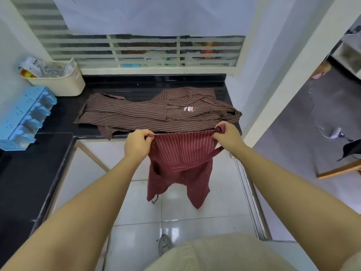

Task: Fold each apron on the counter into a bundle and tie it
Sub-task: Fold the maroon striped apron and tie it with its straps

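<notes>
The red apron hangs in the centre of the frame, held by its top edge in front of the counter and above the tiled floor. Its top edge is stretched taut between both hands. Its lower part falls in loose folds, with a thin tie dangling at its lower left.

The left hand pinches the top left corner, fingers curled round the hem. The right hand grips the top right corner, fingers closed on bunched fabric; a strap loops down just below this hand.

The brown aprons lie spread flat on the counter, just above the hands in the frame. A small logo shows on the fabric, right of centre. How many lie in this pile cannot be told.

A cream basket holding packets stands at the upper left, on the counter. A blue rack sits at the left edge, below the basket. A barred window spans the top centre.
</notes>
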